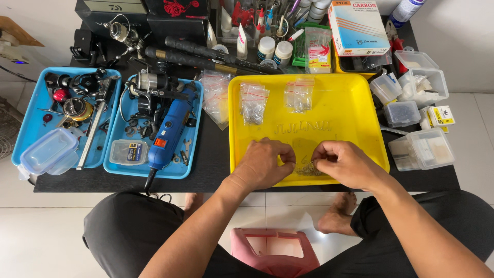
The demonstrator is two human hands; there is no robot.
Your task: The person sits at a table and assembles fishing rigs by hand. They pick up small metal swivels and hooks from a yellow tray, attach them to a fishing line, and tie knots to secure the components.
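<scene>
Both my hands rest on the near part of a yellow tray point(355, 103). My left hand point(265, 164) has its fingers curled, pinching something small that I cannot make out. My right hand point(343, 162) pinches at a small pile of metal fish hooks point(307, 169) lying between the two hands. A row of hooks point(302, 126) lies laid out across the tray's middle. Two small clear zip bags point(253, 102) point(299, 94) of hooks lie at the tray's far side.
Two blue trays point(31, 121) point(198, 123) to the left hold fishing reels, a clear lidded box and a blue rotary tool point(169, 133). Clear plastic boxes point(422, 149) stand to the right. Rods, bottles and a cardboard box point(357, 25) crowd the back. A pink stool point(272, 252) is below.
</scene>
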